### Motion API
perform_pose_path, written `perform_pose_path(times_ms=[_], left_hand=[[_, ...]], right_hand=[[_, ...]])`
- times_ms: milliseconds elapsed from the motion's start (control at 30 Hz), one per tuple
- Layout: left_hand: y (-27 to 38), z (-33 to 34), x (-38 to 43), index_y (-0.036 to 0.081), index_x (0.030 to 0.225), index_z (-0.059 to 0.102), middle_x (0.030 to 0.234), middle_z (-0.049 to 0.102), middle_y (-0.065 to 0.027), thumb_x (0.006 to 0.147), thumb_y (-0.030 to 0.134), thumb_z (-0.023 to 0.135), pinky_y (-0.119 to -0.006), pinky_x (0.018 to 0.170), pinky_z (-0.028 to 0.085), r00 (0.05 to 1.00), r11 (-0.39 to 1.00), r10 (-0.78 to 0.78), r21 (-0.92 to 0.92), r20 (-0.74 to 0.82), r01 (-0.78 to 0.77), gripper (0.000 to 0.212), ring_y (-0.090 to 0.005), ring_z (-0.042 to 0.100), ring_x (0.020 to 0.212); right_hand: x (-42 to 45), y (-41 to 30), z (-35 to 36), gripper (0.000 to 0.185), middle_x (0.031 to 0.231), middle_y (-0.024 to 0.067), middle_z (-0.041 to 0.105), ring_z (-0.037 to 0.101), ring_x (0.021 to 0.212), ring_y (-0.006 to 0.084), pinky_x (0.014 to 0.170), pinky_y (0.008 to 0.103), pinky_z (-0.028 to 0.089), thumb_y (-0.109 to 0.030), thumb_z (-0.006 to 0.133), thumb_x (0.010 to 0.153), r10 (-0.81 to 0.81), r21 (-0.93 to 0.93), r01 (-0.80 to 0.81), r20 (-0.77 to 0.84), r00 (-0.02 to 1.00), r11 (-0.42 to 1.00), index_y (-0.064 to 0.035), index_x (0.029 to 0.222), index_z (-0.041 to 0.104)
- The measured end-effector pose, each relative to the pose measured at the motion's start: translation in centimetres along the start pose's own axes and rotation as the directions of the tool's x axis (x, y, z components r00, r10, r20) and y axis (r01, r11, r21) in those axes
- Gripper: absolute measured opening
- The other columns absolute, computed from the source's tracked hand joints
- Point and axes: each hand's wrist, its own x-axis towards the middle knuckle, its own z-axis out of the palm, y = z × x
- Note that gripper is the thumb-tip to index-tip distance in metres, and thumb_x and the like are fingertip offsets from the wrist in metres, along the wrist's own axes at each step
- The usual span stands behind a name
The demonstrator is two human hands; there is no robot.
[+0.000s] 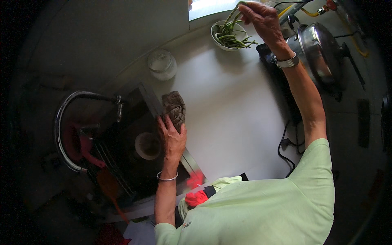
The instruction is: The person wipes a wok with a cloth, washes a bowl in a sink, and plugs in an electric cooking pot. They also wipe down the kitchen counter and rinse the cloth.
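My right hand [257, 16] pinches a few green beans at the top of the view, their stalks hanging down towards a white bowl [216, 38]. More green beans [228, 35] lie in that bowl, and some stick out over its right rim. My left hand [174, 139] rests at the edge of the sink, its fingertips at the lower part of a crumpled brown cloth [176, 107]. Whether the fingers grip the cloth is hard to tell; they look spread. A bracelet is on the left wrist and a metal-banded watch on the right.
Left lies a dark sink [131, 174] with a curved faucet [58, 128] and a round bowl [148, 146]. A glass jar [162, 65] stands on the white countertop [226, 122]. On the right, a lidded steel pot [317, 49] sits over a black stove, with a power cord [280, 148] nearer.
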Motion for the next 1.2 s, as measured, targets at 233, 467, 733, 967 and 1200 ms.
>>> perform_pose_path(times_ms=[233, 467, 733, 967, 1200], left_hand=[[2.7, -4.1, -0.5, -0.007, 0.118, 0.042, 0.127, 0.036, -0.0275, 0.079, 0.013, 0.058, -0.042, 0.096, 0.037, 0.989, 0.983, 0.139, -0.116, -0.047, -0.144, 0.047, -0.0411, 0.039, 0.116], [4.2, -5.1, -1.4, -0.007, 0.113, 0.047, 0.122, 0.042, -0.0247, 0.078, 0.009, 0.058, -0.040, 0.091, 0.042, 0.963, 0.923, 0.252, -0.275, -0.097, -0.269, 0.040, -0.0382, 0.045, 0.111], [5.8, -5.3, -1.0, -0.006, 0.114, 0.048, 0.122, 0.043, -0.0226, 0.079, 0.004, 0.057, -0.035, 0.077, 0.052, 0.943, 0.872, 0.297, -0.361, -0.148, -0.331, 0.037, -0.0332, 0.052, 0.104], [6.6, -5.1, -1.6, -0.005, 0.113, 0.049, 0.118, 0.047, -0.0205, 0.079, 0.004, 0.057, -0.034, 0.076, 0.053, 0.942, 0.853, 0.308, -0.399, -0.136, -0.337, 0.036, -0.0305, 0.055, 0.101], [6.9, -7.1, -0.8, -0.005, 0.115, 0.048, 0.116, 0.049, -0.0181, 0.080, 0.006, 0.058, -0.032, 0.078, 0.052, 0.973, 0.754, 0.190, -0.616, -0.129, -0.229, 0.038, -0.0263, 0.055, 0.102]], right_hand=[[1.3, -3.3, -1.1, 0.020, 0.075, 0.0048, 0.062, 0.058, 0.064, 0.0077, 0.057, 0.0205, 0.049, -0.015, 0.058, 0.085, -0.079, -0.004, 0.079, -0.160, 0.984, 0.997, 0.0008, 0.097, 0.062], [2.5, -5.8, -2.1, 0.019, 0.076, 0.0057, 0.062, 0.059, 0.066, 0.0087, 0.058, 0.0210, 0.050, -0.013, 0.057, 0.085, -0.221, -0.004, 0.242, -0.425, 0.878, 0.970, 0.0014, 0.098, 0.061], [2.9, -10.4, -4.1, 0.019, 0.078, 0.0068, 0.062, 0.060, 0.068, 0.0098, 0.060, 0.0215, 0.051, -0.010, 0.056, 0.086, -0.349, 0.012, 0.412, -0.509, 0.787, 0.911, 0.0021, 0.099, 0.060], [1.5, -12.7, -3.3, 0.019, 0.079, 0.0077, 0.062, 0.061, 0.069, 0.0107, 0.061, 0.0220, 0.052, -0.009, 0.054, 0.086, -0.315, 0.154, 0.401, -0.397, 0.862, 0.903, 0.0027, 0.100, 0.059], [-1.3, -14.4, -0.5, 0.019, 0.081, 0.0086, 0.062, 0.062, 0.071, 0.0117, 0.062, 0.0224, 0.053, -0.007, 0.053, 0.086, -0.285, 0.331, 0.337, -0.197, 0.938, 0.882, 0.0033, 0.101, 0.058]])
